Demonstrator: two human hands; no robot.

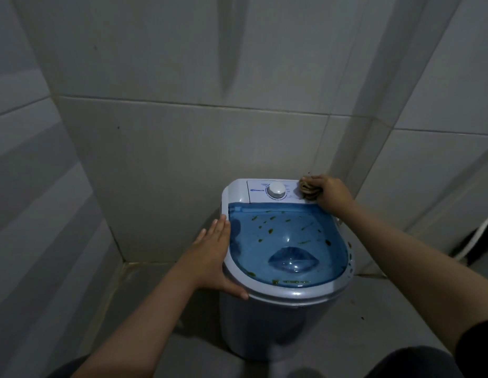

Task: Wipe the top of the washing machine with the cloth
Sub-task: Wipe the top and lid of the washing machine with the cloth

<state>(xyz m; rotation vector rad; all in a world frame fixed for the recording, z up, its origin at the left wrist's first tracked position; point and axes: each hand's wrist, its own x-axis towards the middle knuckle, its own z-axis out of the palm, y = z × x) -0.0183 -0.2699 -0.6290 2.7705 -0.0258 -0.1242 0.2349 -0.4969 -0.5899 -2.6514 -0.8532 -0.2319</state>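
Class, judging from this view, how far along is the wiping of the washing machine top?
Barely begun. Nothing looks finished: the blue lid carries greenish smears. In hand: the right hand presses the cloth on the white control panel beside the dial; the left hand braces the rim. Left: the whole lid.

Count: 1 washer, lower centre of frame. 1 blue lid. 1 dial. 1 cloth, right of dial. 2 hands: left hand, right hand. Green-brown smears on lid: more than ten, not exactly countable.

The grey tiled floor carries the washing machine.
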